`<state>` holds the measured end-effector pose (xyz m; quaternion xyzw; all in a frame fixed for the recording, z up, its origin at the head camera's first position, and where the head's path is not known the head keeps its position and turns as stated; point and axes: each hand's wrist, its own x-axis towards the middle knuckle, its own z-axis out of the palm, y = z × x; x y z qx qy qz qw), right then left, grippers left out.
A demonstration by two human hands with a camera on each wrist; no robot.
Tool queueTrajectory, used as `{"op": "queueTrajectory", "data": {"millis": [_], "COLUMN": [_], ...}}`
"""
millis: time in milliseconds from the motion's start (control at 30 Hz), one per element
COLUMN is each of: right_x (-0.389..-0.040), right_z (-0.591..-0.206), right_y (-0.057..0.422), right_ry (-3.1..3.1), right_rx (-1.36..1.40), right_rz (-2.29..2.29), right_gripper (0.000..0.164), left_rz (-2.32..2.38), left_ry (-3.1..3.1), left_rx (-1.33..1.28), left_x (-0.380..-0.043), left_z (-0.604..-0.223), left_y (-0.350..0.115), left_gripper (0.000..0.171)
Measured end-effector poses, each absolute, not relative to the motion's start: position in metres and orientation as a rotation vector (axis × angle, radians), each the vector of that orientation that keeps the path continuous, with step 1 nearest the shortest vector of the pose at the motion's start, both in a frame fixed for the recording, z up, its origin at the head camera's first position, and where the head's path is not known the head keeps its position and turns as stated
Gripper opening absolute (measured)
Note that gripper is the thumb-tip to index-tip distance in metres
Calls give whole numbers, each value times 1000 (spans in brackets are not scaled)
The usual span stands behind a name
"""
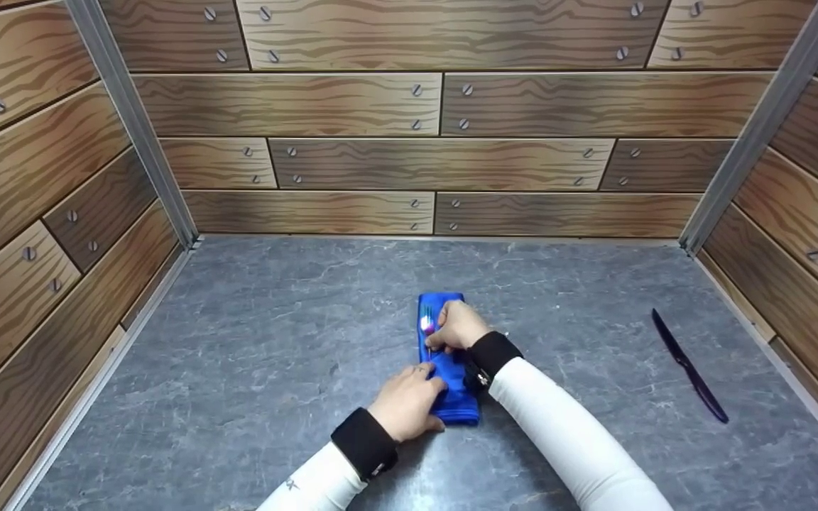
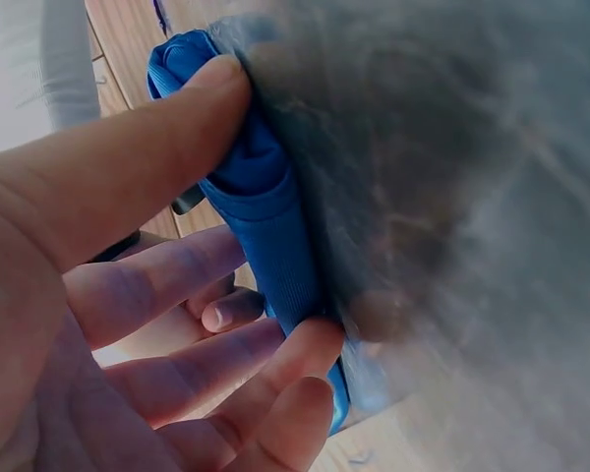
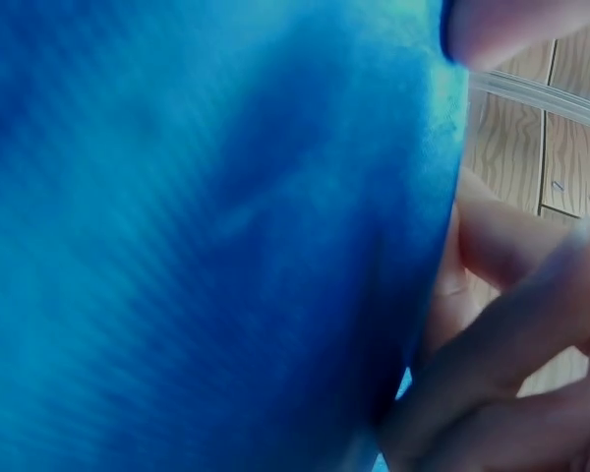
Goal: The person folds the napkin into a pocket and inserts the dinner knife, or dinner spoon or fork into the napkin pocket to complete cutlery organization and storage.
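A folded blue cloth napkin (image 1: 457, 404) lies lengthwise on the grey table. On its left side rests a shiny, rainbow-coloured fork (image 1: 427, 319), tines pointing away from me. My right hand (image 1: 460, 326) pinches the fork below its head; its handle is mostly hidden. My left hand (image 1: 409, 401) rests at the napkin's near left side. In the left wrist view, the thumb (image 2: 211, 88) touches the near end of the blue cloth (image 2: 275, 231) and the other fingers lie along it. Blue cloth (image 3: 197, 236) fills most of the right wrist view, with fingers (image 3: 511, 334) at its edge.
A dark purple table knife (image 1: 684, 362) lies slantwise on the table at the right, apart from the napkin. Wood-patterned panels (image 1: 352, 163) with metal corner strips enclose the grey table (image 1: 274, 305) at the back and both sides.
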<state>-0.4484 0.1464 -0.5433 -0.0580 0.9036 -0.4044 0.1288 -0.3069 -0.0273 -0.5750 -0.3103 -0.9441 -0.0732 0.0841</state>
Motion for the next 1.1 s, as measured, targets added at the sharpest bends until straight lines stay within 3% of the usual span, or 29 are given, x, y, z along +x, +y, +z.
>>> {"op": "queueTrajectory", "data": {"millis": [333,600,767,1100], "right_x": [-453,-392,-384,-378], "right_z": [-550,-483,-472,-459], "right_y": [150,162,202,311], "right_ry": [2600,2434,2425,2669], "right_rx": [-197,-157,-132,143], "right_rz": [-1213,-1535,-1747,-1680], "right_gripper": [46,27,7,41], "left_rz": [-245,-251,-266,-264], "left_ry": [-2844,-2845,-2865,-2886], "left_rx": [-919,-904,-887,-885], "left_x": [-308,-307,-307,-305], "left_z": [-573,-572,-569,-571], "left_y": [-28,-28,-27,-26], "left_gripper": [61,62,63,64]}}
